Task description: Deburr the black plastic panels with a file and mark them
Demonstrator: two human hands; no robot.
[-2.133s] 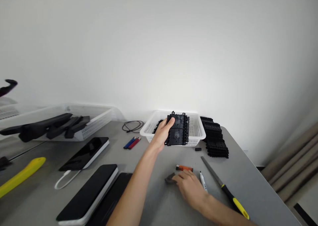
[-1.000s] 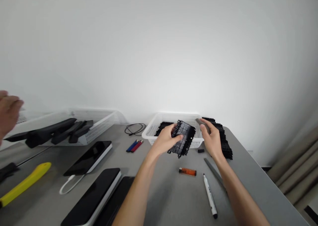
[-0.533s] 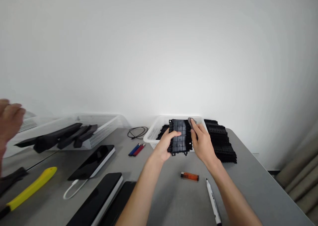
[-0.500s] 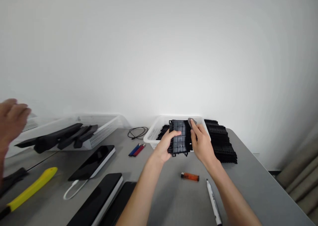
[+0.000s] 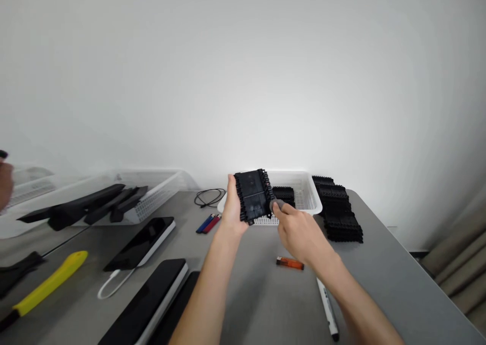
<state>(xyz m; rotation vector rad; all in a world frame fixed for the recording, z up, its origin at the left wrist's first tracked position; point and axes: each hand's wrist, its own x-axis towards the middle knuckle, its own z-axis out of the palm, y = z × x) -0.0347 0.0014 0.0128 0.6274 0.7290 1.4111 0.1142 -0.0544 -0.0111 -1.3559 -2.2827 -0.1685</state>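
Note:
My left hand (image 5: 232, 207) grips a black plastic panel (image 5: 252, 189) with toothed long edges, holding it tilted above the table and in front of a white basket (image 5: 309, 193). The thumb stands upright along the panel's left edge, and the other fingers are hidden behind it. My right hand (image 5: 299, 232) is closed on a small grey pad (image 5: 278, 203), pressed at the panel's lower right edge; whether it is cloth or sponge I cannot tell. More black toothed pieces (image 5: 284, 194) lie in the basket.
Stacked black panels (image 5: 339, 213) stand right of the basket. An orange lighter (image 5: 290, 263), a marker (image 5: 327, 309), two lighters (image 5: 208, 223), phone-like devices (image 5: 142, 244) and a yellow-handled tool (image 5: 53, 282) lie on the table. Another person's hand (image 5: 5, 185) shows at the far left.
The panel has moved left and now shows a smoother face, tilted. My right hand has come left and down with the grey pad. The other person's hand has drawn back leftward.

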